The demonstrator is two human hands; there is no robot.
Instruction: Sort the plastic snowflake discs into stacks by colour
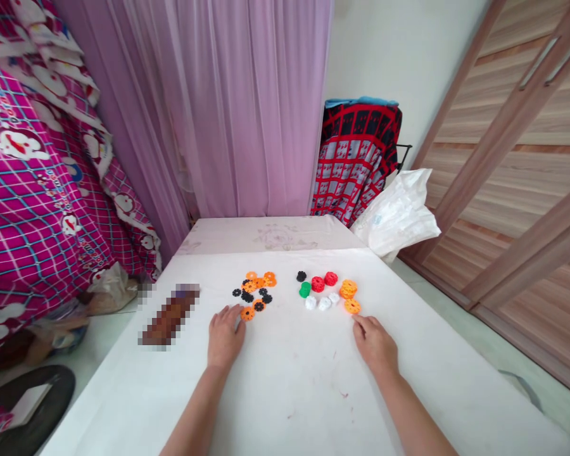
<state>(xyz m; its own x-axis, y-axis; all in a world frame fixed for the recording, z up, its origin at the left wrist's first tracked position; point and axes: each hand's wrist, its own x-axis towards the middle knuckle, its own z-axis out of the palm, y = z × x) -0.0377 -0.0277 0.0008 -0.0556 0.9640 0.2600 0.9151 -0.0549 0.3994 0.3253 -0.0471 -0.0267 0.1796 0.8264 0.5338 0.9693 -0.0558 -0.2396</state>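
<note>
My left hand [225,335] lies palm down on the white tabletop, fingers apart. Its fingertips are beside an orange snowflake disc [247,313] at the near edge of a loose pile of orange and black snowflake discs [259,292]. On the other side, my right hand [376,342] rests with its index finger reaching to the rim of an orange disc [352,306]; its other fingers are curled and partly hidden. Beyond that stands an orange stack [348,289]. Grouped nearby are red stacks [318,284], a green stack [304,290], white discs [324,304] and black discs [301,276].
A blurred-out brown item [168,316] lies at the left of the white table [294,386]. Behind the table hangs a purple curtain [256,114]. A white bag [399,215] stands by the right far corner, near a wooden wardrobe [513,158].
</note>
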